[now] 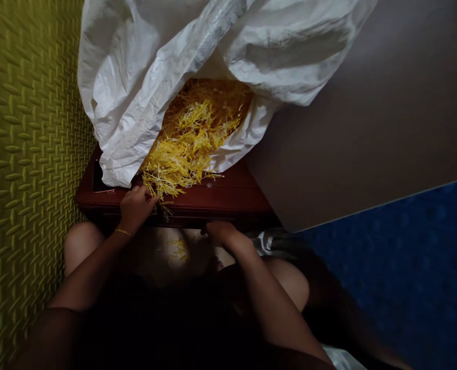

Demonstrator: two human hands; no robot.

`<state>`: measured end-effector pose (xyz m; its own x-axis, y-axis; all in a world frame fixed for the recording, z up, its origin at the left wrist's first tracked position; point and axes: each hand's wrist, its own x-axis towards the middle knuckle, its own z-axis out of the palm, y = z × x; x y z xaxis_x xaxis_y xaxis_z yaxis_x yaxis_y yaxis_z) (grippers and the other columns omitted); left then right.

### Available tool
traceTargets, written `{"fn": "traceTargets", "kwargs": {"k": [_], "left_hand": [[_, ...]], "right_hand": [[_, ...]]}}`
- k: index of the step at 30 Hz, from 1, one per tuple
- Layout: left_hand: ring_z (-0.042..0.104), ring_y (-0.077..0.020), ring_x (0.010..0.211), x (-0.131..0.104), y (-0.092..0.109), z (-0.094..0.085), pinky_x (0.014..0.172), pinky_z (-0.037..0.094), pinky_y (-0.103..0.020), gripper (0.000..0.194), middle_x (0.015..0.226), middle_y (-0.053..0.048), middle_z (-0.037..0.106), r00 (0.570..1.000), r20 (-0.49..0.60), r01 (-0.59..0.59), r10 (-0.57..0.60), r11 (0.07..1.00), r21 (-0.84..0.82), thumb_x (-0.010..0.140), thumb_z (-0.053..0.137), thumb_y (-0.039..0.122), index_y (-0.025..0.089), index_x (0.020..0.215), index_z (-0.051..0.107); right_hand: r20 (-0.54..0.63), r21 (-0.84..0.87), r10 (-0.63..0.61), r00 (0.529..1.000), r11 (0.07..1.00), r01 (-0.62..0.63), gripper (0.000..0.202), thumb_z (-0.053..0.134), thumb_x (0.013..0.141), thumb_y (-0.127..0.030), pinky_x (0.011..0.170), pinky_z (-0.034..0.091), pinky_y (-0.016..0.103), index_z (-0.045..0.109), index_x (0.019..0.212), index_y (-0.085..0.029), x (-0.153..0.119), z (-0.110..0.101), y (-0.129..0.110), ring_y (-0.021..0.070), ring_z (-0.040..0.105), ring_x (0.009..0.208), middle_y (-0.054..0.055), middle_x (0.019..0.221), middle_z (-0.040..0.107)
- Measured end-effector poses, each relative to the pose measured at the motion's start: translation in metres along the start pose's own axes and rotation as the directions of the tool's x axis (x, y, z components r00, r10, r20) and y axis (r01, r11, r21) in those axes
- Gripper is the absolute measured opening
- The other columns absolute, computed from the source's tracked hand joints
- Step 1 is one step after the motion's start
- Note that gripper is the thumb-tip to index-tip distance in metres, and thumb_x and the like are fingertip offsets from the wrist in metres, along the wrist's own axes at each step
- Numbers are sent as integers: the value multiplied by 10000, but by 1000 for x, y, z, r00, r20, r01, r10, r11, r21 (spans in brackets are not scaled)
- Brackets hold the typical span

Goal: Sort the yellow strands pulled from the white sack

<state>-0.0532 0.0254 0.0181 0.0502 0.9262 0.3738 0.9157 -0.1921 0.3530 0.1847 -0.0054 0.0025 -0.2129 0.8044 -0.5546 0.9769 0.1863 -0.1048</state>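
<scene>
A heap of thin yellow strands (186, 146) with pale ends spills from the mouth of a white woven sack (136, 103) onto a dark red, case-like surface (228, 192). At the near edge of the heap, my left hand (135, 205) is closed with its fingertips on a few strands; its wrist wears a thin gold-coloured bracelet (122, 232). My right hand (224, 235) hangs in front of the red surface's near edge, fingers curled together and pointing left. Shadow hides whatever may be between those fingers.
Close on the left stands a yellow wall with a raised tread pattern (28, 144). A dark phone-like object (103, 180) lies partly under the sack. A large brownish panel (367, 128) rises at right, beside blue flooring (405, 257). Loose yellow bits (179, 249) lie below, between my knees.
</scene>
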Motion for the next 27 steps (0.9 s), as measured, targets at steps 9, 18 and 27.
{"fn": "traceTargets", "kwargs": {"k": [9,18,27], "left_hand": [[485,-124,653,6,-9,10,587,311,-244,172,695,12,534,997,66,47,-36,985,-167,711,627,343,193,713,544],[453,-99,638,2,-9,11,600,372,-218,164,687,19,496,987,158,86,10,804,-588,723,601,310,167,689,529],[491,-106,659,0,-4,8,625,401,-232,141,726,8,522,992,127,54,13,862,-503,738,596,304,174,706,552]], "right_hand": [[-716,116,-382,585,761,638,248,464,861,-253,790,428,289,586,1069,-196,-2,-10,-70,177,565,890,73,955,606],[-951,253,65,303,725,641,264,496,842,-287,861,429,338,511,1097,-220,21,-24,-70,204,505,1051,93,1125,523],[-931,274,38,364,730,625,113,538,811,-281,743,439,294,596,877,-211,40,-35,-68,181,556,818,50,870,588]]}}
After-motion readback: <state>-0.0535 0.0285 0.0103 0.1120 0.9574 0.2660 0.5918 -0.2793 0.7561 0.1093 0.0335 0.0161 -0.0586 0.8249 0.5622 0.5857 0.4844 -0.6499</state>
